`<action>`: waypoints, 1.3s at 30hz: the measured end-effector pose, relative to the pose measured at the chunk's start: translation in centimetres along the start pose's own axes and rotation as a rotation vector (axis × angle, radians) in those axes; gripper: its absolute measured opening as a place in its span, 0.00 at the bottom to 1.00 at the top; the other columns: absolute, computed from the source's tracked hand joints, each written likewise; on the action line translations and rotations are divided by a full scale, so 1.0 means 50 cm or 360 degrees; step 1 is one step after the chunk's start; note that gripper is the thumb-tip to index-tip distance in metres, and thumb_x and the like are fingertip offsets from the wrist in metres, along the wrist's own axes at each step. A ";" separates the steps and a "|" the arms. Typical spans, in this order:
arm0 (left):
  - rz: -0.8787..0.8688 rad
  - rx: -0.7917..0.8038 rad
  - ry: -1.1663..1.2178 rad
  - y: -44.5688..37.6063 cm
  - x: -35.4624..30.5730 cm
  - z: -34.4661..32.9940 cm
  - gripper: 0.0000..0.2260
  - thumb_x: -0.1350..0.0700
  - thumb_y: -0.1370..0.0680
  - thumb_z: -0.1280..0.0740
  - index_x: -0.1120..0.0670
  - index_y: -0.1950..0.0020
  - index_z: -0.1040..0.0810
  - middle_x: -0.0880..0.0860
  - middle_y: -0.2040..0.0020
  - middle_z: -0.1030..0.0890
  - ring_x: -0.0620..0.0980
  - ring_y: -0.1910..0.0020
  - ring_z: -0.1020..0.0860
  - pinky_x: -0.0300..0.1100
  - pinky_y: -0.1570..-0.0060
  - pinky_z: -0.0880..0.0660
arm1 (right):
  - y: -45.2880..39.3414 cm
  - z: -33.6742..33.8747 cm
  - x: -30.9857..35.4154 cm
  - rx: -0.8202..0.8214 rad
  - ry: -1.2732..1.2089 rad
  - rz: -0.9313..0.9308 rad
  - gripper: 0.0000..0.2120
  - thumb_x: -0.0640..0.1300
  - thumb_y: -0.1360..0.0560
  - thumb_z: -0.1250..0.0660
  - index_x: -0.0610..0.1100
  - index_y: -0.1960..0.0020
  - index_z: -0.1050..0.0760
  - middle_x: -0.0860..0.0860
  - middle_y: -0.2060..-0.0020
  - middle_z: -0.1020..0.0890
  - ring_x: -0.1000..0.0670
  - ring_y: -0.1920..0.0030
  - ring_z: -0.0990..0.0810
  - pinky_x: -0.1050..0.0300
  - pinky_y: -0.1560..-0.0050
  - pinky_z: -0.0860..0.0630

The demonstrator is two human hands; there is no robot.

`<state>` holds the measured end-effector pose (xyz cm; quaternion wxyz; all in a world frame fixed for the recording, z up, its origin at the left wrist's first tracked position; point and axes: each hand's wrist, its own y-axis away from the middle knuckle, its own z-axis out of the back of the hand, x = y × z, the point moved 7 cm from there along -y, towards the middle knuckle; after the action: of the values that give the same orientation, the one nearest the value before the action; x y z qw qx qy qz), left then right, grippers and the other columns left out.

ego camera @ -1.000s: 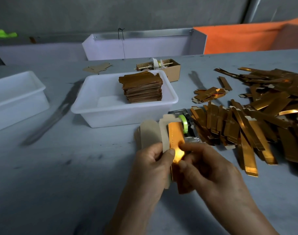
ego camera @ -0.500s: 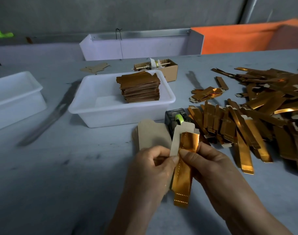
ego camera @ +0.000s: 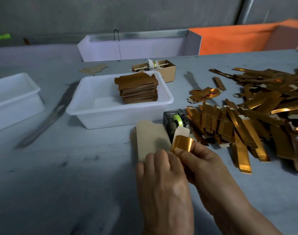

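A flat gold-foil carton blank [ego camera: 182,142] with a plain cardboard back is held between both hands near the table's front middle. My left hand [ego camera: 161,180] lies over its lower part, back of the hand up, fingers curled onto the cardboard flap [ego camera: 150,141]. My right hand [ego camera: 202,165] pinches the gold panel, which is bent upward. Most of the blank is hidden under my hands. A heap of folded gold cartons [ego camera: 256,114] lies to the right. A neat stack of flat blanks [ego camera: 138,89] sits in a white tub [ego camera: 100,114].
A tape dispenser with green tape [ego camera: 176,120] stands just beyond my hands. A second white tub [ego camera: 14,99] is at the left. A small cardboard box [ego camera: 166,70] with oddments sits behind the tub, and a white tray [ego camera: 136,46] stands at the back.
The long gold panel that hung down below my hands is now folded up and short. My left hand has turned over on top of the blank. The hands shifted slightly right.
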<state>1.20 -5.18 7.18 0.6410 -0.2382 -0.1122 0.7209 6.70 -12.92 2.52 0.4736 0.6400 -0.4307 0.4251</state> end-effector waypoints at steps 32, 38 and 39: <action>0.1479 0.0370 0.2345 -0.004 0.117 -0.131 0.03 0.58 0.24 0.32 0.56 0.53 0.19 0.59 0.57 0.19 0.53 0.61 0.23 0.45 0.63 0.26 | -0.084 0.115 0.043 -0.0202 0.0915 0.0108 0.06 0.47 0.25 0.34 0.51 0.59 0.22 0.54 0.61 0.20 0.56 0.58 0.25 0.62 0.65 0.34; 0.1530 0.0342 0.2391 -0.009 0.105 -0.145 0.03 0.58 0.23 0.32 0.55 0.56 0.19 0.59 0.56 0.17 0.54 0.57 0.20 0.43 0.63 0.24 | -0.100 0.104 0.026 -0.0167 0.0860 0.0034 0.08 0.52 0.27 0.32 0.48 0.59 0.20 0.53 0.63 0.19 0.57 0.61 0.23 0.70 0.72 0.32; 0.1525 0.0334 0.2388 -0.013 0.104 -0.145 0.03 0.59 0.23 0.32 0.54 0.56 0.19 0.59 0.56 0.17 0.54 0.56 0.19 0.44 0.61 0.23 | -0.102 0.103 0.026 -0.0155 0.0851 0.0020 0.08 0.52 0.27 0.32 0.47 0.58 0.20 0.53 0.63 0.19 0.58 0.62 0.22 0.72 0.74 0.32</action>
<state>4.95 -1.06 0.18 0.1946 -0.6082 0.5144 0.5724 12.60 -17.20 1.55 0.5981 0.4788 -0.3141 0.5607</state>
